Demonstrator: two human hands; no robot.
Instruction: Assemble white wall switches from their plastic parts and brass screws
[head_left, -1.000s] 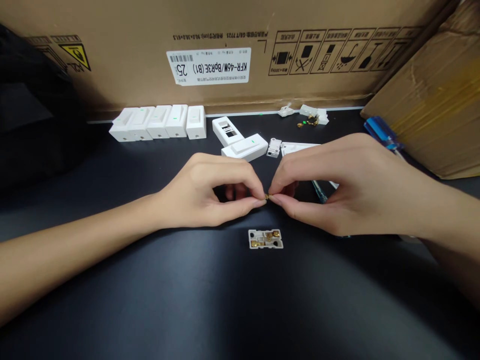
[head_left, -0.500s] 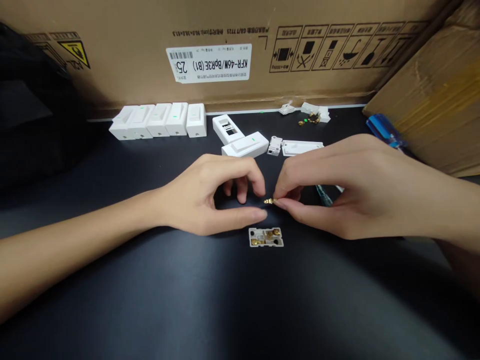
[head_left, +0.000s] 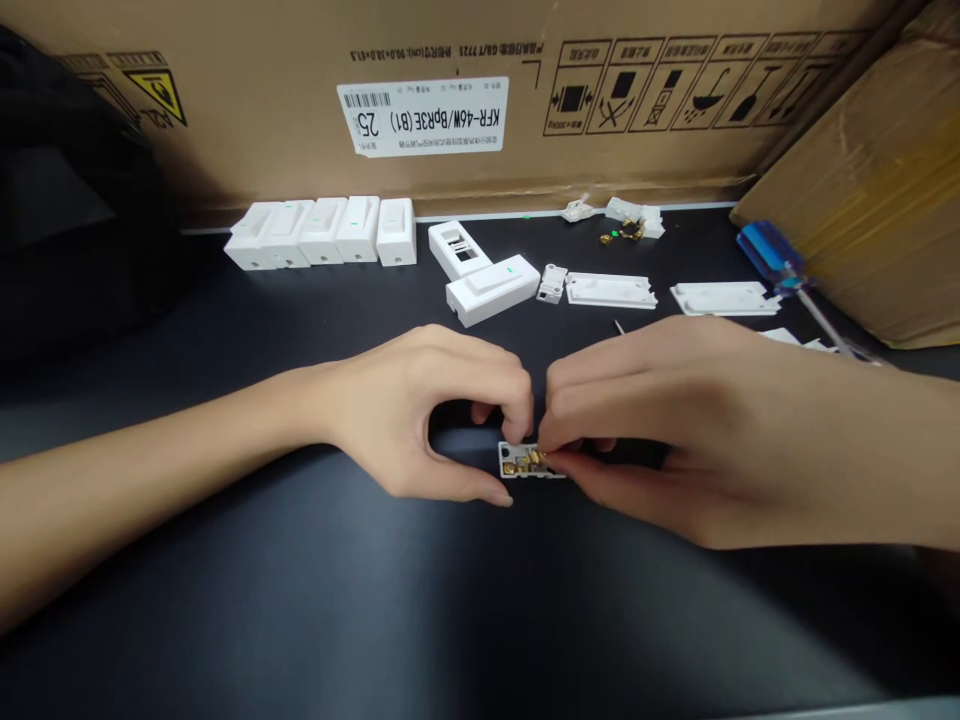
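Observation:
A small white housing [head_left: 517,449] with brass contacts inside lies on the black table. My right hand [head_left: 705,430] pinches a small brass piece [head_left: 535,457] over the housing's right half, and its fingertips cover that end. My left hand [head_left: 435,410] curves around the housing's left side, index finger at the upper edge and thumb below it, with a gap between them. Whether the left fingertips touch the housing is hard to tell. Nothing shows between the left thumb and index finger except the housing's edge.
Behind the hands stand several white switches [head_left: 322,232], a switch with a green mark [head_left: 493,290], an open frame [head_left: 456,250], a small white block [head_left: 551,284] and flat covers [head_left: 611,290]. A blue screwdriver [head_left: 769,250] lies right, by cardboard boxes [head_left: 270,120].
Both hands have moved down to the housing. The brass piece in my right hand has gone from above the housing to its inside. More white parts now show behind my right hand.

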